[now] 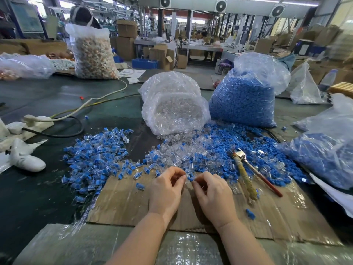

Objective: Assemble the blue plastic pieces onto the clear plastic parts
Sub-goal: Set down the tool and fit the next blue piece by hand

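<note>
Head view: both hands [166,190] pinch one blue-and-clear piece [190,178].

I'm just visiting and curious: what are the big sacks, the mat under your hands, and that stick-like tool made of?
Sacks: thin clear plastic film, glossy and crinkled, their contents showing through.
Mat: brown corrugated cardboard, matte and creased, apparently taped over with shiny clear film.
Tool: probably metal at its bright tip; one handle looks cloth-wrapped, the other red-coated.
</note>
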### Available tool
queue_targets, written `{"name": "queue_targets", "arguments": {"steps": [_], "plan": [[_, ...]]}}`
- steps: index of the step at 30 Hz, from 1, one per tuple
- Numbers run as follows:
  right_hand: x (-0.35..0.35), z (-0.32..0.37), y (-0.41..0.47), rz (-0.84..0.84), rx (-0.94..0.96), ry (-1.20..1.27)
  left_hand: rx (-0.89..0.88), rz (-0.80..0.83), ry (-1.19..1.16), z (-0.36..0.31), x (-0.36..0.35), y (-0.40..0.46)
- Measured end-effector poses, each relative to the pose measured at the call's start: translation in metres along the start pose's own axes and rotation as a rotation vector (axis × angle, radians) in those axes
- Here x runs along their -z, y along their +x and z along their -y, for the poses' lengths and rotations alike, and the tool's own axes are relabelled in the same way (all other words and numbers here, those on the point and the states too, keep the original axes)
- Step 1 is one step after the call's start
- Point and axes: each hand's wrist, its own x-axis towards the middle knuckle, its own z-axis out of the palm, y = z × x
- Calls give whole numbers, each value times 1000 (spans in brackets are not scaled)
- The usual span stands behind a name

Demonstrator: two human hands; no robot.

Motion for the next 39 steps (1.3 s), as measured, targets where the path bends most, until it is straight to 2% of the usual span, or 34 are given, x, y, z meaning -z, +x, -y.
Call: {"name": "queue_targets", "arguments": {"steps": [11,18,21,26,33,39], "plan": [[3,0,1,-32,-76,155,-128,62,66,-1,-1,-4],[2,0,0,-31,-65,156,-203,60,115,-2,-2,-7],[3,-1,1,-28,-64,181,-155,85,84,-1,-3,-6],[5,1,-1,-41,-23,225,92,101,-203,0,-2,-1],[8,2,-1,-26,115,227,108,152,-264,-2,-1,-1],[7,1,0,-35,131,214,92,149,-225,-4,1,-1]]}}
